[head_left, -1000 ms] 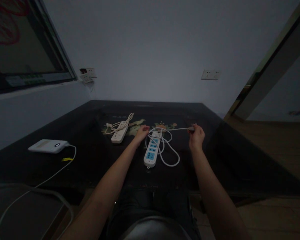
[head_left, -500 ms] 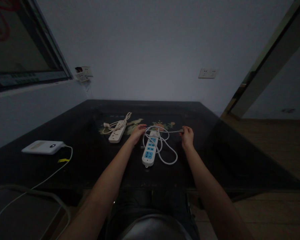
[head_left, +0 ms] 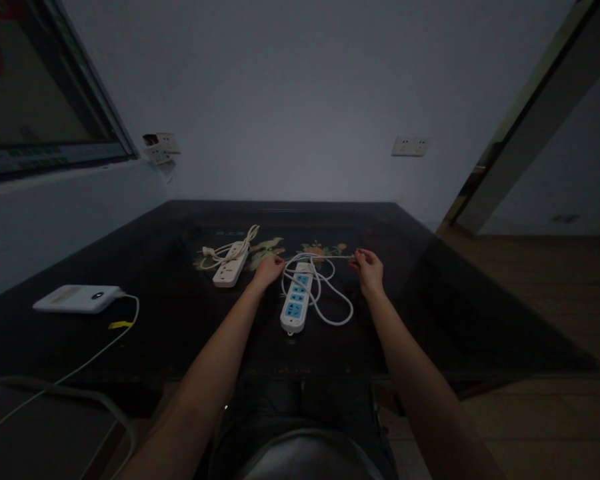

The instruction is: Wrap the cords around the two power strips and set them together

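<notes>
A white power strip (head_left: 292,316) with blue socket faces lies lengthwise on the dark table. Its white power cord (head_left: 338,324) is looped loosely over its far half and spreads out to the right. At the left side of the loops, my left hand (head_left: 269,270) has its fingers curled together on the cord. My right hand (head_left: 370,270) is closed on the cord's end, from which a straight stretch runs left to the loops. The plug at that end is mostly hidden by the fingers.
A second, smaller white power strip (head_left: 226,275) with a bundled cord lies left of my left hand. Further left is a white power bank (head_left: 77,299) with a cable hanging over the table's front edge. Wall sockets (head_left: 410,147) are above the table (head_left: 430,320).
My left hand's fingers have drawn in from stretched out to curled at the cord loops. My right hand still holds the cord's end, its fingers now covering more of the plug.
</notes>
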{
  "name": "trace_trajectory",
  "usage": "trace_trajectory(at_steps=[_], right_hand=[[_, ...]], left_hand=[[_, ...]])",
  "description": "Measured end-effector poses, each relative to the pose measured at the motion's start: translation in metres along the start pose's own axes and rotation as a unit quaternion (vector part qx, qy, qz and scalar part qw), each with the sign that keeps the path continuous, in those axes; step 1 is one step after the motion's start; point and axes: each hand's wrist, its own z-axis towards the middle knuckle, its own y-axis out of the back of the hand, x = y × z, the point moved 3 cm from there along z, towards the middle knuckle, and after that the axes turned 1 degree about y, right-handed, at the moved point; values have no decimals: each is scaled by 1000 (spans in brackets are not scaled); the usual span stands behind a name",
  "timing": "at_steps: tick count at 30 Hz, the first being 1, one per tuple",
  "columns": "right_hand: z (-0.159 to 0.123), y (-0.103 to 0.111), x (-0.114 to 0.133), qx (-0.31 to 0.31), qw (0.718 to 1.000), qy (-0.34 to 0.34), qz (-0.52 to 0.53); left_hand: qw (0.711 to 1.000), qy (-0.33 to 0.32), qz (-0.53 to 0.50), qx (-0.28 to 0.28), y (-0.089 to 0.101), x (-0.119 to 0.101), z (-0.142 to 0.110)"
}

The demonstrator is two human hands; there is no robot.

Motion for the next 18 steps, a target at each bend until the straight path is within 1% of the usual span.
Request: trace_trajectory(at_steps=[4, 7, 10, 13, 16, 18], right_hand=[[2, 0, 6, -9, 1000, 24, 3], [2, 1, 3, 3, 1000, 12, -7], [0, 0, -5, 35, 999, -23, -33], [-2, -3, -14, 74, 993, -54, -70], [-5, -6, -16, 107, 987, -61, -102], [-6, -8, -15, 128, 983, -58, -121]], left_hand=[[999, -6, 41, 18, 2, -4, -4], [998, -9, 59, 11, 5, -7, -6], [998, -9, 68, -2, 10, -7, -4], [997, -5, 73, 0, 14, -2, 1], [997, -11, 77, 17, 14, 5, 4], [996, -30, 76, 35, 13, 7, 4]])
